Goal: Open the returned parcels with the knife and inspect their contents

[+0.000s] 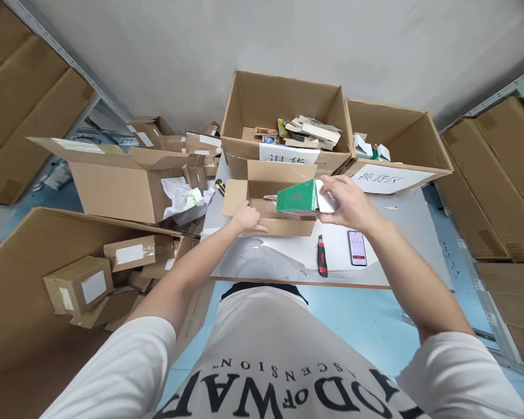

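My right hand (343, 201) grips the white end of a small green and white box (296, 198), held tilted above an open cardboard box (283, 227). On that cardboard box's near left corner, my left hand (247, 217) is closed around the edge, thumb along the front flap. The flaps of the cardboard box stand spread outward. Its inside is partly hidden by the green and white box. A red and black utility knife (322, 256) lies on the table in front of it, with a phone (357, 248) to the right.
Behind stand a large carton (288, 99) of books and booklets and a second labelled carton (402, 137) with small boxes. At left, a big carton (21, 233) holds several small parcels, beside an open carton (109, 186). A yellow and black cutter (220, 186) lies on the table (244, 265).
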Tool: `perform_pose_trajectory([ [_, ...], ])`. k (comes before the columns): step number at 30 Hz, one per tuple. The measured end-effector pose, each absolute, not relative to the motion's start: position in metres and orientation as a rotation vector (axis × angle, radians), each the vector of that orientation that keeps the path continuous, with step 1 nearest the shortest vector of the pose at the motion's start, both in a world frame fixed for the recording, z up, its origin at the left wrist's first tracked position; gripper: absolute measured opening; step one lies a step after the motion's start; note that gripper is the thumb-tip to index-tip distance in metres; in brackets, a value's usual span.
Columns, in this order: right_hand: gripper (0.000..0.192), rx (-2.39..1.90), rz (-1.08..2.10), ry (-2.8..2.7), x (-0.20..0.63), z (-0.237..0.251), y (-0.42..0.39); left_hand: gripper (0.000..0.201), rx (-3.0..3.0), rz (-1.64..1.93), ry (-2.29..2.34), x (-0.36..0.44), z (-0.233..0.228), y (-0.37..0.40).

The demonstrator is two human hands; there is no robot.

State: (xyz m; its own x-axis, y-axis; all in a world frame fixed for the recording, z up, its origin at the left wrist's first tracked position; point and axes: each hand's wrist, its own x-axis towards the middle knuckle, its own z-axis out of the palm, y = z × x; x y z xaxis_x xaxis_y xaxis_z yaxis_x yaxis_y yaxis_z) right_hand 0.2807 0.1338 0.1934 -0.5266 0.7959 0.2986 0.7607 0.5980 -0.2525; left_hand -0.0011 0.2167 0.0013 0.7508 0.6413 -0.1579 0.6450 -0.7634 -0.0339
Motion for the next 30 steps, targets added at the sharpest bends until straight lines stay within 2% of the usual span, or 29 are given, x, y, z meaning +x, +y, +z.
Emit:
perform_pose_trajectory([
  [4, 0.044, -1.254, 0.177, -2.494, 0.282, 0.191, 0.090, 0.067, 2.897, -0.290, 1.092, 0.002, 0.002, 0.237],
  [13, 0.036, -1.393, 0.558, -2.568, 0.235, 0.060, 0.070, 0.057, 2.891, -0.201, 1.088, -0.003, 0.010, 0.218],
  [18, 0.036, -1.392, 0.567, -2.667, 0.214, 0.030, 0.074, 0.044, 2.833, 0.131, 1.020, -0.011, 0.023, 0.180],
  [20, 0.038, -1.383, 0.562, -2.663, 0.209, 0.024, 0.074, 0.044, 2.759, 0.309, 1.011, -0.014, 0.022, 0.153],
  [23, 0.039, -1.357, 0.575, -2.625, 0.206, 0.019, 0.071, 0.055, 2.518, 0.444, 1.006, -0.012, 0.011, 0.110],
  [27, 0.040, -1.267, 0.627, -2.573, 0.210, 0.021, 0.068, 0.095, 2.226, 0.493, 0.944, 0.002, -0.010, 0.084],
  [30, 0.037, -1.169, 0.670, -2.551, 0.217, 0.031, 0.066, 0.104, 2.100, 0.530, 0.931, 0.012, -0.017, 0.088],
])
